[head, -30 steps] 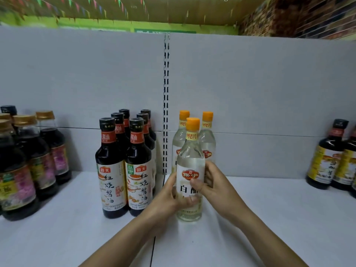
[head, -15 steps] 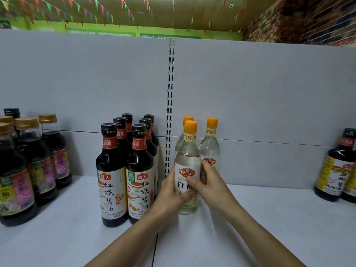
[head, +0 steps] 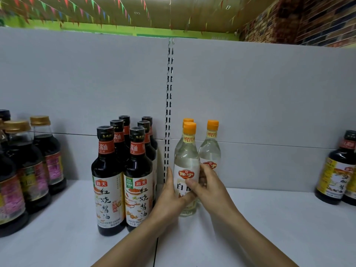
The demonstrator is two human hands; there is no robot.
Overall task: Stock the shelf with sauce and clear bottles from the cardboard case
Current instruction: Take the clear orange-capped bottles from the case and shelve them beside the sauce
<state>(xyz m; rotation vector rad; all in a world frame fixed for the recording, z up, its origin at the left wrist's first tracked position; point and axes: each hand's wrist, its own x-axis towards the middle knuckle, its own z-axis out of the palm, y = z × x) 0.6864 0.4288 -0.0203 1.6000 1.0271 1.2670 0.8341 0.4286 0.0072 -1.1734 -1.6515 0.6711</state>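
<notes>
Showing two slim forearms, bare from the wrist down to the view's lower edge. Appearing below and left of the front clear bottle [head: 187, 157]: the left forearm [head: 125, 245] and the left hand [head: 171, 197], bare, with slender fingers [head: 169, 176]. Appearing below and right of that bottle: the right forearm [head: 250, 237] and the right hand [head: 210, 187], likewise bare, with long, narrow fingers. Blurring at the tips, so leaving nail detail unreadable. Being cut off before the elbows by the lower edge.

A shop: gondola shelf [head: 269, 218] stocked with sauce bottles [head: 123, 182], bunting [head: 86, 6] overhead.
</notes>
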